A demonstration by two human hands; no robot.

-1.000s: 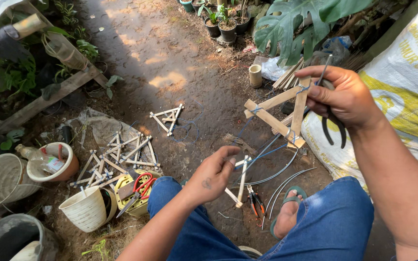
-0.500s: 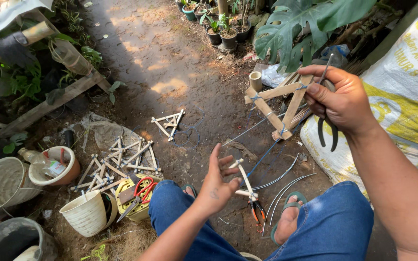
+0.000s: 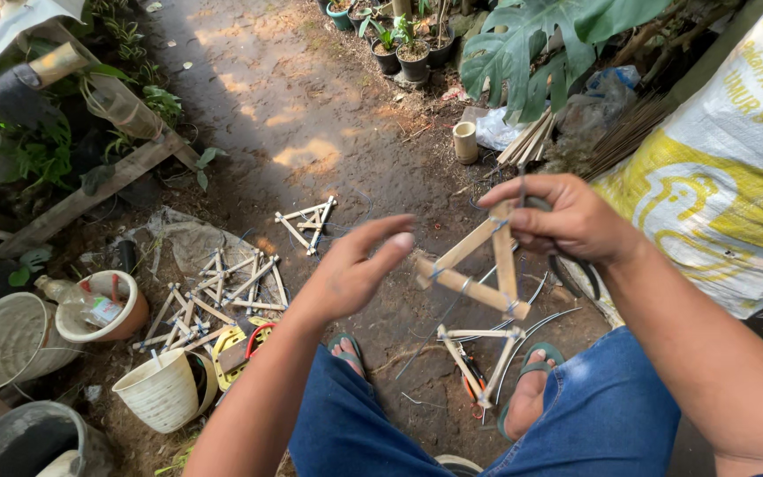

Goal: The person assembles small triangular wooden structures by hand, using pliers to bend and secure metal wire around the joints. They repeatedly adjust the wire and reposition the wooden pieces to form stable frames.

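A: While the right hand [image 3: 576, 221] pinches the top corner of the stick triangle [image 3: 479, 265], thumb and fingers closed on the bamboo, the left hand [image 3: 351, 274] is spread, fingertips just short of the lower left corner, not yet touching as far as I can tell. Triangle's in the air above the knees.

B: Risks?

A: One-corner grip, so the frame could swing or twist, and I'd judge the bindings at the corners might slip if it torques. A dark tool or wire also sits in that right hand, hard to tell which; it could snag the lashing. Below, a second triangle [image 3: 479, 362] lies on the ground between the sandalled feet [image 3: 532, 389], beside orange-handled pliers [image 3: 472, 382]. A dropped frame lands on those, or a foot shift steps on them. Loose wires [image 3: 536, 305] on the dirt could catch a sandal.

B: Counts, near to far.

A: Two hands, two feet. One triangle held, one at the feet. One white pot [image 3: 161, 389], one yellow and red object [image 3: 240, 343] beside it, unclear. Pile of finished triangles [image 3: 222, 291], overlapping, roughly five, can't be exact. One brown bowl [image 3: 103, 305] with a bottle in it. One lone triangle [image 3: 306, 221] farther out. One short bamboo tube [image 3: 465, 141] and a bundle of sticks [image 3: 527, 141]. Yellow and white sack [image 3: 717, 194] on the right. Potted plants [image 3: 404, 49] at the far edge, at least three.
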